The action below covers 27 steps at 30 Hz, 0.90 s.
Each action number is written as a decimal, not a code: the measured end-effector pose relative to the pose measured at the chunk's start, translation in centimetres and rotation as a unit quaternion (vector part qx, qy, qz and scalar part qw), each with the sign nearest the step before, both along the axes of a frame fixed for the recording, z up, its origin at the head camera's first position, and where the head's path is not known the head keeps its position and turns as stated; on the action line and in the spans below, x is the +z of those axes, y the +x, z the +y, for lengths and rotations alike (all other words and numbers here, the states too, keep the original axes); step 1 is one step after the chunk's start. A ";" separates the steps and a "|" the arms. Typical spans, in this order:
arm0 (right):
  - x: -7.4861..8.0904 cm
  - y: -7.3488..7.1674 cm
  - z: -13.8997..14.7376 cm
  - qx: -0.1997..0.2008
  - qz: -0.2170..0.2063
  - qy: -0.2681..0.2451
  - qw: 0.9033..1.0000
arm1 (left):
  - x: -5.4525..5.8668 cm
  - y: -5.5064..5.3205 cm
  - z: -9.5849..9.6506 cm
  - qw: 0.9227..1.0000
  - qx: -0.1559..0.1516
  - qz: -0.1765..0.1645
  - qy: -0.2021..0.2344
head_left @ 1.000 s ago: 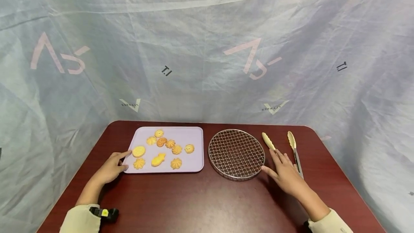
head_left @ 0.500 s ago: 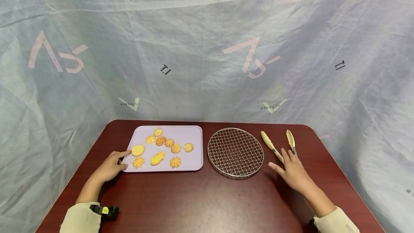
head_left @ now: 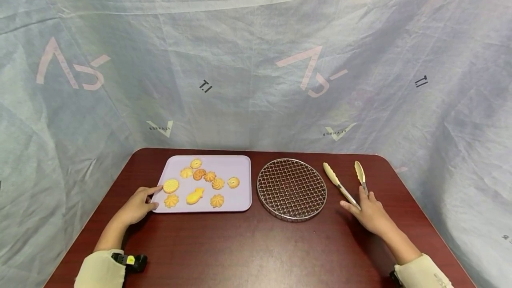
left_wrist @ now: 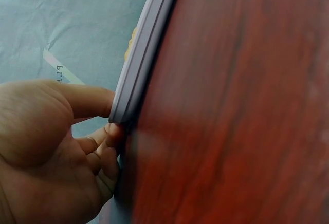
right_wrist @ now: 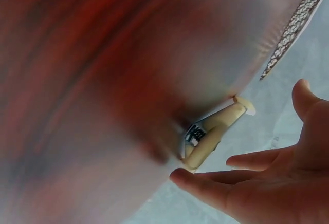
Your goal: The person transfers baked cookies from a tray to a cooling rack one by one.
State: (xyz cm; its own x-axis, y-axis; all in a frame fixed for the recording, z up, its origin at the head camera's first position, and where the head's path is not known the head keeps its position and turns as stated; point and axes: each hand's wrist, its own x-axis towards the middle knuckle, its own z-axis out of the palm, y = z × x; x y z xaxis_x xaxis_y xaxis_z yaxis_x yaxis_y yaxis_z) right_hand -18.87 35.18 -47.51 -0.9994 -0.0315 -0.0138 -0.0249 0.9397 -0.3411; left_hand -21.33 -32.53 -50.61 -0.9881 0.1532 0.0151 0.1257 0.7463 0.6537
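At the left, my left hand point(head_left: 136, 208) holds the near-left corner of a pale lilac tray point(head_left: 236, 201). The left wrist view shows the thumb against the tray's rim point(left_wrist: 141, 54) and the fingers curled by its corner. Several golden cookies, one of them fish-shaped point(head_left: 195, 196), lie on the tray. My right hand point(head_left: 374, 217) hovers over the handle end of spread metal tongs point(head_left: 339, 185) with cream tips, covering that end in the head view. In the right wrist view its fingers are extended, apart from the tongs point(right_wrist: 213, 134).
A round wire cooling rack point(head_left: 292, 188) stands between the tray and the tongs. All of it rests on a dark red wooden table point(head_left: 256, 252). Behind and around the table hangs a grey-blue printed cloth point(head_left: 248, 79).
My right hand has moved right and a little toward me, away from the rack, uncovering more of the tongs' left arm. The left hand and tray have stayed in place.
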 end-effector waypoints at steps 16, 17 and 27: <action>0.0 -1.2 1.3 -0.013 -0.010 0.016 1.000 | 0.1 0.1 0.1 1.000 0.002 -0.002 0.001; 0.0 -1.3 1.4 -0.016 -0.010 0.017 1.000 | 0.1 0.1 0.1 1.000 0.002 -0.001 0.001; -0.4 -2.2 1.6 -0.024 0.006 0.030 0.999 | 0.3 0.0 0.1 1.000 0.004 0.000 0.002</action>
State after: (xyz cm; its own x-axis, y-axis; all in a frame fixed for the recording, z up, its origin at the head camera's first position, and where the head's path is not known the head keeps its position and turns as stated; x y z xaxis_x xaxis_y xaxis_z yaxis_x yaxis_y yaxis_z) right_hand -21.04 36.83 -47.96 -0.9998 0.0180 -0.0025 0.0180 0.9588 -0.2836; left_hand -21.30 -32.44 -50.35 -0.9892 0.1461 0.0148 0.1199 0.7448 0.6565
